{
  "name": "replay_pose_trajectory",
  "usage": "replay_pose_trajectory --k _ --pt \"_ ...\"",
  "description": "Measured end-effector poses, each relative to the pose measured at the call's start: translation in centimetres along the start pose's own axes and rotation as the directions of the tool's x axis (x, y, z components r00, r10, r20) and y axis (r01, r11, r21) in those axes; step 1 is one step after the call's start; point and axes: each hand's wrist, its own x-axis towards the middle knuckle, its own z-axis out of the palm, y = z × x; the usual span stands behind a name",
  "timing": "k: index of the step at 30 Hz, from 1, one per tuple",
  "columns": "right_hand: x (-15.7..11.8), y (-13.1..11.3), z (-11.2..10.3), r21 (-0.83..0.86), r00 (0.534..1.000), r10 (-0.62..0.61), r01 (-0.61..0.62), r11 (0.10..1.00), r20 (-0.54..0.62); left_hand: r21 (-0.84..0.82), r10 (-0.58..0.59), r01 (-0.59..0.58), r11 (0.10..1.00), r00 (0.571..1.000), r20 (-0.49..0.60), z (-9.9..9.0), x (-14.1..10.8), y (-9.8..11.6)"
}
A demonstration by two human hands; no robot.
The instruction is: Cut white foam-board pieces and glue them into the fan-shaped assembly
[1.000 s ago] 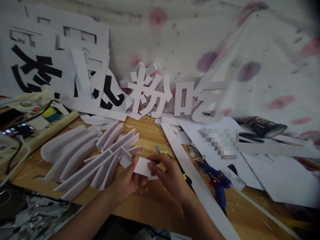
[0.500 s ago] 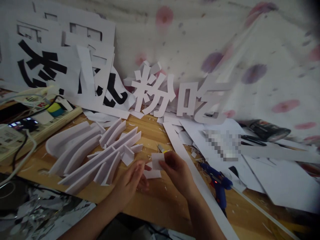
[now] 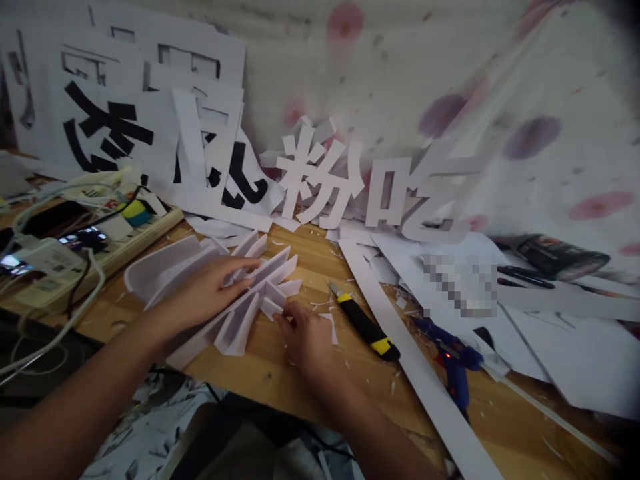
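My left hand [image 3: 213, 287] lies over the white foam-board character structure [image 3: 270, 270], its thumb and fingers spread on the upright strips. My right hand [image 3: 307, 333] is at the structure's lower right corner, fingertips pinched at a small white piece [image 3: 271, 308] beside the short strips. Whether that piece is gripped or only touched is hard to tell. A white paper scrap [image 3: 331, 328] lies partly behind my right hand. To the right rests a black and yellow utility knife [image 3: 367, 327].
A blue glue gun [image 3: 455, 360] with a lit red light lies at the right, past a long white strip [image 3: 400, 340]. A power strip [image 3: 115, 257] with cables is on the left. White cut-out characters [image 3: 320, 177] stand at the back.
Both hands have moved left to the structure; my left hand now rests over it. The small white piece was held up in my right hand before. The knife is now uncovered, and the view has shifted left.
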Motion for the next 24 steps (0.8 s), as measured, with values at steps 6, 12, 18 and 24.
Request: replay_pose_trajectory --k 6,12,18,24 --pt "0.4 -0.1 0.6 0.024 0.999 0.037 -0.037 0.999 -0.013 -0.040 0.078 -0.071 0.997 0.969 0.236 0.9 1.9 -1.6" --pt "0.7 -0.5 0.7 0.045 0.998 0.059 -0.057 0.997 -0.034 -0.146 0.074 -0.041 0.988 0.971 0.227 2.4 2.8 -2.6" --pt "0.9 -0.5 0.4 0.099 0.999 0.054 -0.054 0.994 0.002 -0.202 0.079 -0.034 0.979 0.972 0.222 2.7 2.7 -3.1" --pt "1.1 -0.5 0.3 0.139 0.994 0.102 -0.105 0.985 0.030 -0.225 0.090 -0.033 0.974 0.965 0.245 2.8 3.0 -3.5"
